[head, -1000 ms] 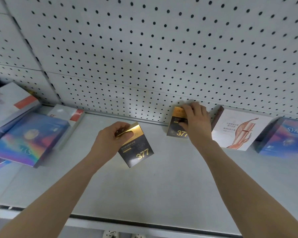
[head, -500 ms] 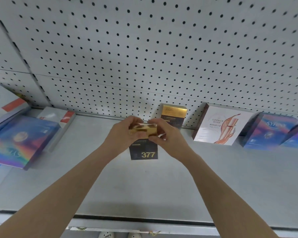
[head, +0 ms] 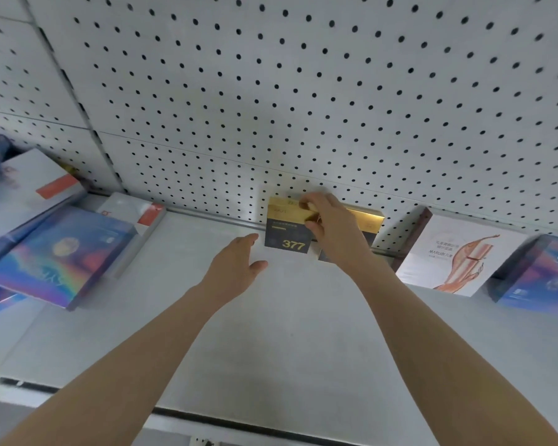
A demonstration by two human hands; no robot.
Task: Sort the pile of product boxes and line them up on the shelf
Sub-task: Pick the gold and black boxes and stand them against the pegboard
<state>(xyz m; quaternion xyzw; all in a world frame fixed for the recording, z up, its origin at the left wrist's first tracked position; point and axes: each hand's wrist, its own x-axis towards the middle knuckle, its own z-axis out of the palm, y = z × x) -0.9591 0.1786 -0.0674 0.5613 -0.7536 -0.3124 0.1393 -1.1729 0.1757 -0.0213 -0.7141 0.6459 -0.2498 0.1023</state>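
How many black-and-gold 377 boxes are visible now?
2: one black-and-gold box by the pegboard, gripped by the right hand; a second box beside it, mostly hidden behind that hand.

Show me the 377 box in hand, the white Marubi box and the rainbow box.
377 box (head: pixel 285 235), head view, black front face.
white Marubi box (head: pixel 432 268), head view, front panel.
rainbow box (head: pixel 57 257), head view, top cover.

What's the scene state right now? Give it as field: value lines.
right hand: grip on the top of the 377 box
left hand: open, holds nothing, near the box's lower left
377 box: upright, at the pegboard, back of the shelf
second 377 box: just right of it, partly hidden by the right hand
row to the right: white box, then blue box, both leaning on the pegboard
pile: left end of the shelf, boxes overlapping at angles
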